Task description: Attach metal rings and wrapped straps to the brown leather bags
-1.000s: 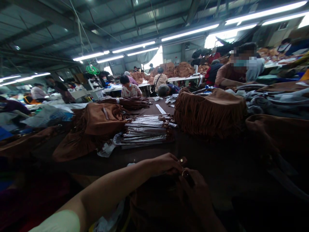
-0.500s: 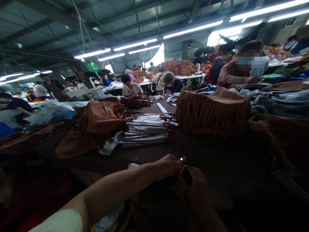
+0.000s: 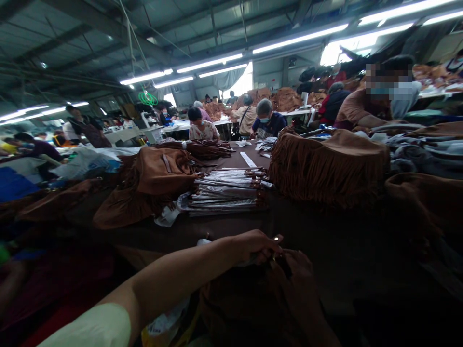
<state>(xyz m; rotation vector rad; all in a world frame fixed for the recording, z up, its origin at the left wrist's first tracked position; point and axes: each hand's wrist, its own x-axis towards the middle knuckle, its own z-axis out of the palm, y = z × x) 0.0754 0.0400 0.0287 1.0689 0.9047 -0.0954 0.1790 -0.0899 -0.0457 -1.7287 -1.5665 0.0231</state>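
My left hand (image 3: 255, 246) reaches across in front of me, fingers curled round a dark brown strap end with a small metal fitting (image 3: 276, 238). My right hand (image 3: 294, 277) sits just below and right of it in deep shadow, fingers closed on the same dark brown bag (image 3: 238, 308) that lies against my body. The two hands touch at the strap. What the right fingers pinch is too dark to make out.
A stack of plastic-wrapped straps (image 3: 226, 190) lies mid-table. Brown suede bags (image 3: 159, 173) are heaped on the left, a fringed brown bag (image 3: 325, 166) on the right. Other workers sit at the far end and right side. White plastic wrapping (image 3: 166, 327) lies near my left elbow.
The view has shifted slightly left and up. My hands have stayed together on the strap, moving a little closer to each other; the metal fitting now peeks above my left fingers.
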